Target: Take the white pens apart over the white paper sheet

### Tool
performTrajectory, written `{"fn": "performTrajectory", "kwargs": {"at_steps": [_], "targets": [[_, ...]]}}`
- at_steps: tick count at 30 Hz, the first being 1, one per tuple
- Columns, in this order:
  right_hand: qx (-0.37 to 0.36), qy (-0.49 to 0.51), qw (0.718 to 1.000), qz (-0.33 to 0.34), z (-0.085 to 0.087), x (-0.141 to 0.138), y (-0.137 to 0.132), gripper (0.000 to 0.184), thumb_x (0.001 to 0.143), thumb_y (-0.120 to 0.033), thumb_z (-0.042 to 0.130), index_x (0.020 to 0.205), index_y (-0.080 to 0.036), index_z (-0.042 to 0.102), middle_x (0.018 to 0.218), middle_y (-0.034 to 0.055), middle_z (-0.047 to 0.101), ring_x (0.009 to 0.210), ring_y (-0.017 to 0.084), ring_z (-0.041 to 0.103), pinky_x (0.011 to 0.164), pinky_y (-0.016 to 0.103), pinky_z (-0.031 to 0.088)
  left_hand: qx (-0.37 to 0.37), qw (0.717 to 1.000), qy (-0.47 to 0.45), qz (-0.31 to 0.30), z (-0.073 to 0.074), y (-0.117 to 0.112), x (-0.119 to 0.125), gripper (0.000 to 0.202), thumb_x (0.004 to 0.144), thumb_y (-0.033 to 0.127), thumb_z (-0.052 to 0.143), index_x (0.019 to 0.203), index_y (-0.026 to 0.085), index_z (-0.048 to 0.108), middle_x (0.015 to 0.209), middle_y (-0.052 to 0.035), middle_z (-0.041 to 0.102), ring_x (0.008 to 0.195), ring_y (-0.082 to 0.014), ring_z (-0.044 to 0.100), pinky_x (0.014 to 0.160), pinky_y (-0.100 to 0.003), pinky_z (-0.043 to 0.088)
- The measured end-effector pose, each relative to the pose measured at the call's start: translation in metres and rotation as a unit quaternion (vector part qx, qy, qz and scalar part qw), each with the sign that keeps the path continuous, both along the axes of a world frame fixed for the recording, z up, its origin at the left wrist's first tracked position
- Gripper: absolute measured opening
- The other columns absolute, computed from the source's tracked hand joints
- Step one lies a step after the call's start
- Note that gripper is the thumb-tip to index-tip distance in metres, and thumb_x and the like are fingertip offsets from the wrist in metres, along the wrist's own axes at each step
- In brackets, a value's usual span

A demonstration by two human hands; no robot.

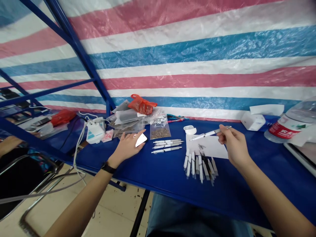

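My left hand (127, 148) lies on the blue table (153, 171), holding a small white tapered piece (141, 140) against its fingers. My right hand (234, 145) is raised over a white sheet of paper (206, 146) and grips a white pen (207, 134) with a metal tip. Three white pens (167, 145) lie side by side between my hands. Below the paper, several more white pens (198, 166) stand in a fanned row. A small white lidded container (190, 130) sits beside the paper. A clear bag of brown granules (160, 128) lies behind the pens.
A striped plastic tarp (187, 59) and a blue metal frame (81, 49) rise behind the table. A red bag (142, 104), clear packets (125, 120), a white power strip (95, 132), a tissue box (253, 120) and a water bottle (288, 126) stand along the back. A chair (24, 177) stands at lower left.
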State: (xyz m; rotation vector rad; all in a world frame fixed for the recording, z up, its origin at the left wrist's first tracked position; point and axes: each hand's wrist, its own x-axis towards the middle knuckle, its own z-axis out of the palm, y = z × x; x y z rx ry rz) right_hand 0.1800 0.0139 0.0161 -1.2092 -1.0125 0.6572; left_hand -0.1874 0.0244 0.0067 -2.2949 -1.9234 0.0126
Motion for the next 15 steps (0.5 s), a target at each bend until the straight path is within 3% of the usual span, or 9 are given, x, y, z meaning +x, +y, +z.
{"fn": "performTrajectory", "kwargs": {"at_steps": [15], "targets": [[-0.025,0.012,1.0,-0.006,-0.0023,-0.0003,0.0009,0.052,0.061,-0.068,0.083,0.052,-0.022,0.061,0.047,-0.0039,0.047,0.048,0.011,0.041,0.05,0.03,0.033,-0.026,0.999,-0.019,0.016,0.0009,0.0,-0.0015,0.06,0.095,0.032,0.047,0.153,0.018,0.041,0.137,-0.0177,0.064,0.126,-0.0391,0.059,0.11,-0.056,0.039]]}}
